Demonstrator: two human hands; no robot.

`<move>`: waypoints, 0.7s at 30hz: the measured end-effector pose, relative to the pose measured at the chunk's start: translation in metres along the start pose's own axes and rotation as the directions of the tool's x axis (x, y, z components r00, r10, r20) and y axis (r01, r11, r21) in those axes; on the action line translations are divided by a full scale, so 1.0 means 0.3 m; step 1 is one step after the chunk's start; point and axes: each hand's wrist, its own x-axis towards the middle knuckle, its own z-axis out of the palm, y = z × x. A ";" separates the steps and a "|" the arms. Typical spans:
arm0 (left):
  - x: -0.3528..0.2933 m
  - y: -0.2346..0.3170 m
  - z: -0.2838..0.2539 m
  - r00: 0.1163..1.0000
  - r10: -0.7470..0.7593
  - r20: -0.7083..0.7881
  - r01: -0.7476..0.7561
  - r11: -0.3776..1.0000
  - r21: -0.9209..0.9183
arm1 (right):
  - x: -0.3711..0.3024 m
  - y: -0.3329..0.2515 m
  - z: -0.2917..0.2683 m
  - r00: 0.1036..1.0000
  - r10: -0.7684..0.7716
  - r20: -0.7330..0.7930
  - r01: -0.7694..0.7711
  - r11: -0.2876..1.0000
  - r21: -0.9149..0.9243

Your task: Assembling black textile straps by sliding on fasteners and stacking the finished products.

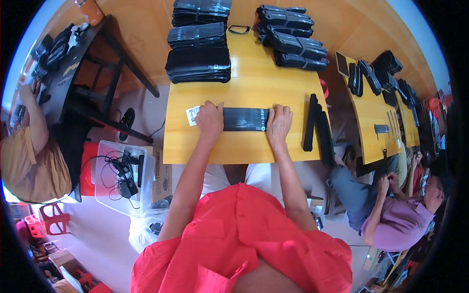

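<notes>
On the yellow table lies a flat black packet with a glossy face and small pale print along its right end. My left hand is closed on its left end, fingers curled over the edge. At the opposite end my right hand grips the packet, its thumb along the near side. A white printed card sticks out from beside my left hand, and its covered part cannot be made out. Beyond my hands, a stack of similar black packets stands at the table's far left.
Banded black bundles fill the table's far right. Long black strips lie at its right edge. To the left, a clear plastic bin holds tangled cables. One person sits at the left dark table; another sits at right.
</notes>
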 end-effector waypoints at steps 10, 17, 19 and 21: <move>-0.035 -0.003 0.070 0.994 -0.027 -0.107 0.015 0.993 -0.118 | -0.009 -0.024 0.017 0.999 -0.039 -0.005 0.039 0.998 -0.041; -0.028 0.020 0.065 0.995 -0.028 -0.092 0.028 1.000 -0.003 | 0.006 -0.021 -0.007 1.000 0.009 -0.026 -0.008 1.000 0.028; -0.029 0.014 0.066 0.996 0.001 -0.093 0.000 1.000 0.010 | 0.005 0.005 -0.001 0.995 0.079 -0.053 -0.069 0.982 0.178; -0.026 0.011 0.068 0.995 0.032 -0.095 -0.030 0.999 0.024 | 0.007 0.031 0.005 0.986 0.151 -0.073 -0.120 0.938 0.325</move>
